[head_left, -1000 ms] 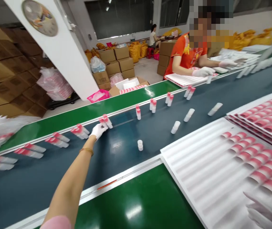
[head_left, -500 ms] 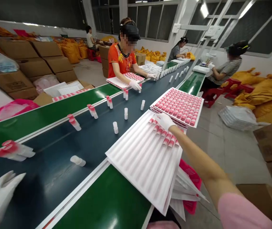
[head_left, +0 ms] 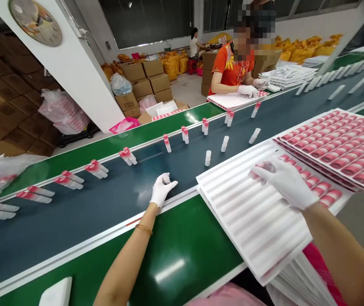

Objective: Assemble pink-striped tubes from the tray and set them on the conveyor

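My left hand (head_left: 163,189), in a white glove, is over the near side of the dark conveyor belt (head_left: 112,204). Its fingers curve apart from the thumb, and no object shows between them. A white tube (head_left: 208,158) stands on the belt to its right. My gloved right hand (head_left: 284,182) is above a white ridged sheet (head_left: 242,221), its fingertips pinched on a small pinkish-red piece (head_left: 260,173), blurred. Red-and-white pieces (head_left: 324,188) lie in rows on the sheet's right part, partly behind that hand.
A stack of sheets full of red-and-white pieces (head_left: 344,144) lies at right. Red-topped tubes (head_left: 127,156) line the belt's far side. Opposite, a co-worker in orange (head_left: 229,76) handles a sheet. A white block (head_left: 56,292) is on the green near ledge (head_left: 169,255). Cartons (head_left: 131,76) stand behind.
The view has swung left. My left hand has come from the lower left to the belt beside the sheet. My right hand has drawn back from the rows, with a pinkish-red piece at its fingertips.
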Action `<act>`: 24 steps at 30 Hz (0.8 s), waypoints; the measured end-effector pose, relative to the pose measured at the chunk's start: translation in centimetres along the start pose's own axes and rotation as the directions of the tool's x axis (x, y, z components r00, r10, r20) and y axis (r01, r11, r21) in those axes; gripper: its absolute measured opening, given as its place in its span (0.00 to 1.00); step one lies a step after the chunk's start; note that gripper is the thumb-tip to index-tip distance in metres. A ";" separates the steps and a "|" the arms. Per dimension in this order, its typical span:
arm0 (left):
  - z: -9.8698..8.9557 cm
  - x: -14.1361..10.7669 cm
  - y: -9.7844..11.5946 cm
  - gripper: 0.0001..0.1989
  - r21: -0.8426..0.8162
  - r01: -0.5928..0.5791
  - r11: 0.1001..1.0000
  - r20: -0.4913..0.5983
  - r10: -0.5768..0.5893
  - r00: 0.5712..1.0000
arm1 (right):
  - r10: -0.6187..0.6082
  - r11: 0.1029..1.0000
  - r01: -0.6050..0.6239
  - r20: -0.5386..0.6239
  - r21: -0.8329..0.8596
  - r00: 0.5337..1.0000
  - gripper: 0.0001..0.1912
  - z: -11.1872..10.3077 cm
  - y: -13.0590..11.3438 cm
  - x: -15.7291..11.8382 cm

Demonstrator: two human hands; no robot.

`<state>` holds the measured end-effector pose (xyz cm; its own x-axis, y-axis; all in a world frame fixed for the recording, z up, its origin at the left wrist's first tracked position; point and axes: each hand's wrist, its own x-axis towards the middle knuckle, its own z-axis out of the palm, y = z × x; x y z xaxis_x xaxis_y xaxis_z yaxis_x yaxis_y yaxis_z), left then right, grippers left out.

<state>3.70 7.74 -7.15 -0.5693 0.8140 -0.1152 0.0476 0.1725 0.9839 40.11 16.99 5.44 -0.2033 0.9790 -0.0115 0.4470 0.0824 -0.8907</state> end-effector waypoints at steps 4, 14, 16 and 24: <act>-0.2 -1.2 0.3 0.24 -0.123 0.036 0.992 0.015 -0.034 0.999 | 0.035 0.978 -0.064 0.148 0.199 0.988 0.22 0.3 1.6 -5.3; -1.2 -12.5 5.4 0.27 -0.357 0.189 0.915 0.327 -0.067 0.943 | 0.035 0.943 -0.127 0.289 0.306 0.957 0.18 7.1 -1.0 -8.3; -0.8 -13.9 6.0 0.28 -0.299 0.138 0.944 0.291 -0.048 0.955 | -0.047 0.949 -0.042 0.272 0.313 0.961 0.14 7.8 -1.9 -8.5; 0.2 -16.3 6.6 0.11 -0.213 -0.111 0.971 0.129 0.141 0.982 | -0.194 0.910 0.048 0.321 0.411 0.927 0.08 8.6 -4.9 -10.1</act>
<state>13.43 -4.26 1.22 -0.4459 0.8950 0.0081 -0.0651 -0.0415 0.9970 32.54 5.08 6.00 -0.5550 0.8317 0.0163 0.0387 0.0454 -0.9982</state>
